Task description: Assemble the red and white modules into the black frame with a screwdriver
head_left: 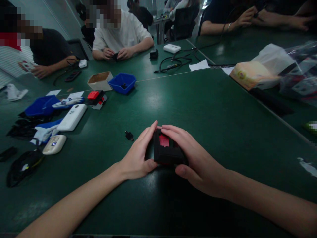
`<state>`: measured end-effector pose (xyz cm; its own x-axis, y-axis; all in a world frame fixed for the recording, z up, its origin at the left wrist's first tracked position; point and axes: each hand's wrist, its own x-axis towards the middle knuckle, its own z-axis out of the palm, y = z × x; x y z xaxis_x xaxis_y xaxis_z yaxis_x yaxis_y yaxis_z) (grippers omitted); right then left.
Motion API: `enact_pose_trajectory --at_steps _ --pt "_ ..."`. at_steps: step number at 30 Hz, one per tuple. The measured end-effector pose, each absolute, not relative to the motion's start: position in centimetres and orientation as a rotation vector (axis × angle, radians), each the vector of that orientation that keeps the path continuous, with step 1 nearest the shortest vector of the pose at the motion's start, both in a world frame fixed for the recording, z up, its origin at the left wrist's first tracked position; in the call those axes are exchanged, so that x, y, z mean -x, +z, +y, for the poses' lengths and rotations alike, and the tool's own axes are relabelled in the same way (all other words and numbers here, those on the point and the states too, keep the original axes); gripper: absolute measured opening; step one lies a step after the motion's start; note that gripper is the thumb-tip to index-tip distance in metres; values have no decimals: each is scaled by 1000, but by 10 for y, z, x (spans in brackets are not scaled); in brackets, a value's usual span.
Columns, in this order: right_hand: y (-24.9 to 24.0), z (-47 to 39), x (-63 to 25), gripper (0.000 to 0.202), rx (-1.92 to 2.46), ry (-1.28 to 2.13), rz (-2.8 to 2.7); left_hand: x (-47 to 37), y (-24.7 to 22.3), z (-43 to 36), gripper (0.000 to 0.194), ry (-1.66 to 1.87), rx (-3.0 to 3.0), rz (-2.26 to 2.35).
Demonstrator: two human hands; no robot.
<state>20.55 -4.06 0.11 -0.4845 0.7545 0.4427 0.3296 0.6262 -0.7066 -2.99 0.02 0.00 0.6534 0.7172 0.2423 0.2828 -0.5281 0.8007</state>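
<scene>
A black box-like frame [169,154] with a red piece [164,140] inside its opening stands on the green table between my hands. My left hand [140,153] is against its left side, the fingers pointing away and the thumb at the near left corner. From the right, my right hand [195,155] grips the frame, fingers over its top and right side and thumb near the front. Just left of my left hand lies a small black part [129,135].
Blue trays [122,83] [42,105], a cardboard box [100,81], a red-black device [96,99], a white power bank [72,117], gloves and cables lie left and ahead. Plastic bags [274,59] are at the right. Several people sit around the table [198,109].
</scene>
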Motion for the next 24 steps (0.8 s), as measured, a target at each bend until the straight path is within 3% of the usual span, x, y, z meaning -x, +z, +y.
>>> enact_pose_trajectory --at_steps 17,24 --pt "0 -34 -206 74 956 625 -2125 27 4 -3 106 806 -1925 797" --pt "-6 -32 -211 77 974 659 -2218 25 -2 -4 89 766 -2040 948"
